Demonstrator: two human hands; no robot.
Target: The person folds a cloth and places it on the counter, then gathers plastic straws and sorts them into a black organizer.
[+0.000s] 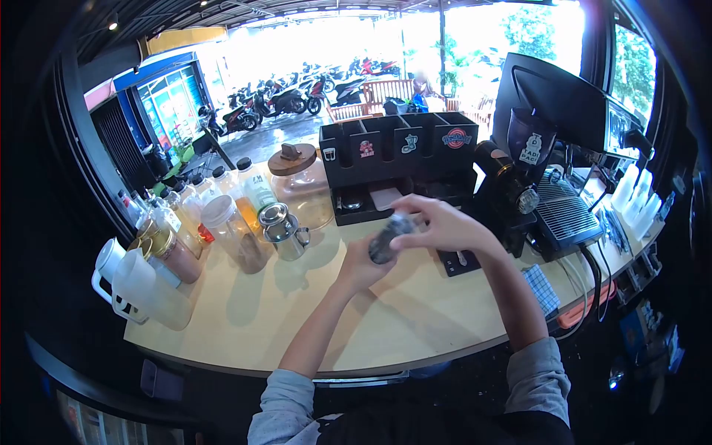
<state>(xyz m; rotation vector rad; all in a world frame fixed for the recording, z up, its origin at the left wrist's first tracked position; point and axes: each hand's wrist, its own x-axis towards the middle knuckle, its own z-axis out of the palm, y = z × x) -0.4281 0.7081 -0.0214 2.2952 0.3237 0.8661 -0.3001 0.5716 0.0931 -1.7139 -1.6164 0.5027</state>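
Above the wooden counter (297,326), my left hand (362,265) is wrapped round a small dark grey cylinder (383,243), which is tilted and blurred. Over its upper end curls my right hand (441,228), thumb and fingers gripping it from the other side. What kind of cylinder it is I cannot make out. Just beyond the hands stands a black organizer (400,159) with upright compartments and an open lower shelf. A flat black scale-like pad (459,264) lies under my right forearm, with a small light-coloured utensil on it.
Left of my hands stand a steel drip pot (285,231), a clear canister (236,233), a wood-lidded glass jar (304,189), several bottles and frosted pitchers (152,289). To the right are a grinder (512,178), a slatted drip tray (561,210), a checked cloth (541,289) and plastic cups (636,194).
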